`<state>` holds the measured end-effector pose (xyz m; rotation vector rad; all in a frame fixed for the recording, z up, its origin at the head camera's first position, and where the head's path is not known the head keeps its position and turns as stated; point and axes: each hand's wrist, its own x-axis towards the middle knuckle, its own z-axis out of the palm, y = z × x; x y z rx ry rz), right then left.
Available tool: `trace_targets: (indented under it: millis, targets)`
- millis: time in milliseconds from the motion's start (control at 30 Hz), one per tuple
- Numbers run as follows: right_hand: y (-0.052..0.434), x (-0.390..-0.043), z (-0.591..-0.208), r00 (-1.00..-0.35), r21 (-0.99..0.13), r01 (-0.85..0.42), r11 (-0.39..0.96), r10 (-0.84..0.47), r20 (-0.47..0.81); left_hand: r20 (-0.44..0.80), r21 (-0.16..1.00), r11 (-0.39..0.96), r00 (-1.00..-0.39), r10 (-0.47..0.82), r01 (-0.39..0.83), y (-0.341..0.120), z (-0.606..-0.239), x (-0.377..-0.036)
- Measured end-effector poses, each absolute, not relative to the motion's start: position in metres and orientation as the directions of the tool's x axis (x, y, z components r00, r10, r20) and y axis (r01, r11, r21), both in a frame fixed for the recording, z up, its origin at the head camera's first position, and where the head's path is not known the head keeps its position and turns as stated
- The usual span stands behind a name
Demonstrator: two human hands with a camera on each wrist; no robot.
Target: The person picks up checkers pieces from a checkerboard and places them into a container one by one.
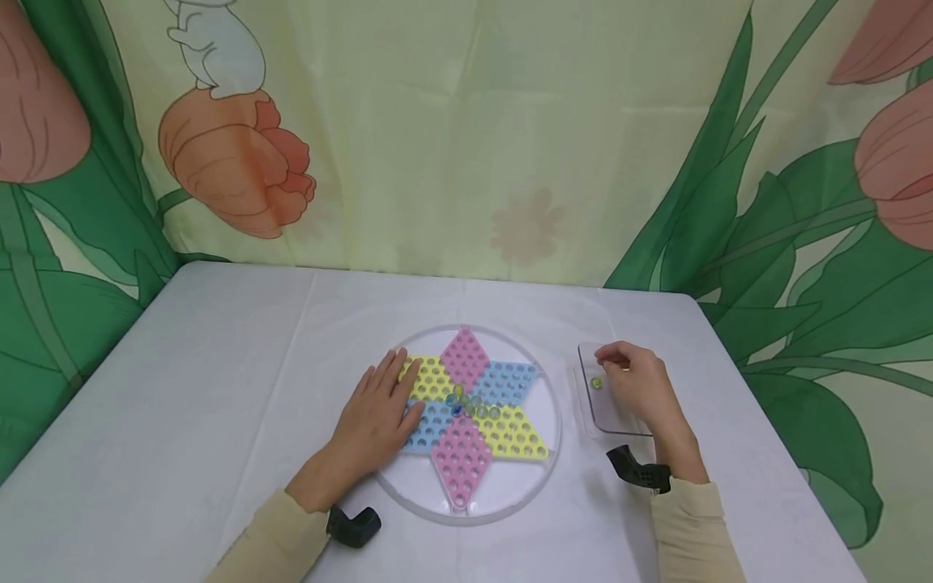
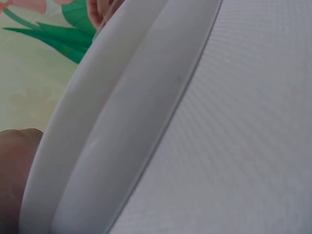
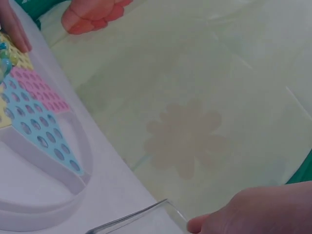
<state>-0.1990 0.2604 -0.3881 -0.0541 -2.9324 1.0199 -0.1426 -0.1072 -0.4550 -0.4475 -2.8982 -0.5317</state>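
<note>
A round Chinese checkers board (image 1: 462, 461) has a star of pink, yellow and blue holed sections. My left hand (image 1: 375, 409) rests on its left side, fingers straight across a yellow and a blue section. Several glass marbles (image 1: 470, 402) sit clustered at the star's middle. To the right, a clear shallow box (image 1: 608, 417) has one greenish marble (image 1: 596, 383) in it. Over the box is my right hand (image 1: 641, 385), fingers bent and thumb near the index finger; I cannot tell whether a marble is between them. The right wrist view shows this hand (image 3: 263, 209) at the box's edge.
A white cloth (image 1: 182, 389) covers the table. Behind it hangs a curtain (image 1: 437, 146) printed with flowers and a rabbit. Black wrist mounts sit on the left sleeve (image 1: 280, 534) and right sleeve (image 1: 692, 518). The board's raised white rim (image 2: 126, 107) fills much of the left wrist view.
</note>
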Motion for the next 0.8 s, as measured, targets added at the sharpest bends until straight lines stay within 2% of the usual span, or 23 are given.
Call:
trace_targets:
  millis: [300,533,800]
  targets:
    - [0.246,-0.194,-0.375,-0.993,-0.706,-0.059,0.706,0.033,0.116,0.218,0.33,0.887,-0.94,0.263,0.324,-0.107,-0.456,-0.143]
    - [0.232,-0.189,-0.37,-0.983,-0.787,-0.17,0.594,-0.05,0.174,0.225,0.327,0.889,-0.94,0.256,0.321,-0.107,-0.454,-0.143]
    - [0.214,-0.185,-0.371,-0.976,-0.842,-0.211,0.496,-0.146,0.159,0.217,0.324,0.891,-0.942,0.257,0.318,-0.107,-0.454,-0.143]
